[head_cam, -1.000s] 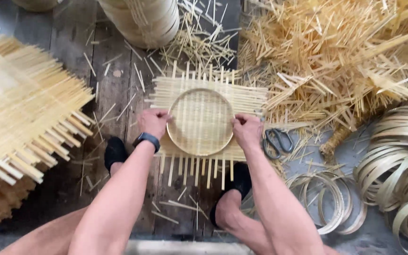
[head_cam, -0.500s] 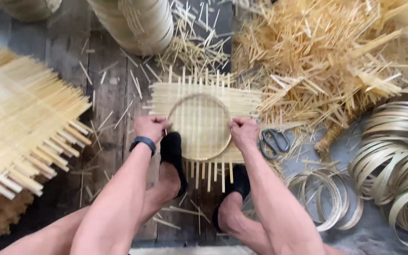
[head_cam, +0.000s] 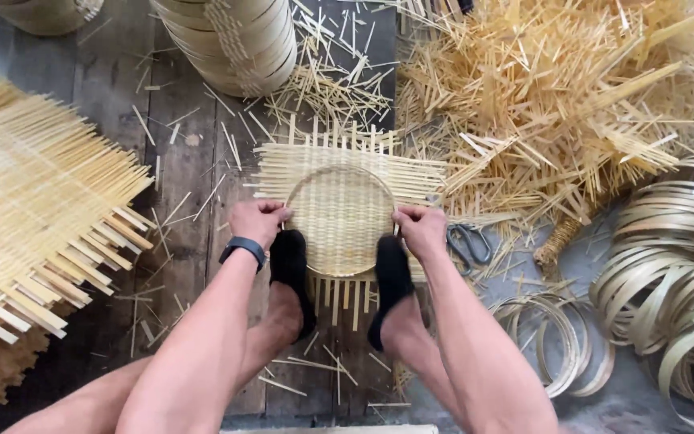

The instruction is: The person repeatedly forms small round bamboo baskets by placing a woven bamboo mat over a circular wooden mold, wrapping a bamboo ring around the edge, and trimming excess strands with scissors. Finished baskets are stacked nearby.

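Both bare forearms reach straight down and forward from the bottom of the view, elbows slightly out, converging on a square woven mat of pale bamboo strips [head_cam: 347, 173] that lies flat on the dark wooden plank floor [head_cam: 178, 153]. A round hoop of thin bent bamboo [head_cam: 340, 219] sits on top of the mat, pressing its middle into a shallow dish.

The left hand [head_cam: 257, 220], with a black band at the wrist, is curled with its grip clamped on the hoop's left edge, fingers over the rim. The right hand [head_cam: 419, 228] mirrors it, grip clamped on the hoop's right edge, knuckles up.

Two feet in black slippers [head_cam: 290, 269] press down on the mat's near edge, just below the hands, one on each side.

Just right of the right hand lie dark metal scissors [head_cam: 466, 241]. Beyond them spreads a loose heap of yellow bamboo splints [head_cam: 556, 96]. Coils of flat bamboo strip [head_cam: 676, 273] lie at the far right, a stack of woven mats [head_cam: 33, 209] at the left, and stacked round bamboo frames [head_cam: 234, 40] at the top.
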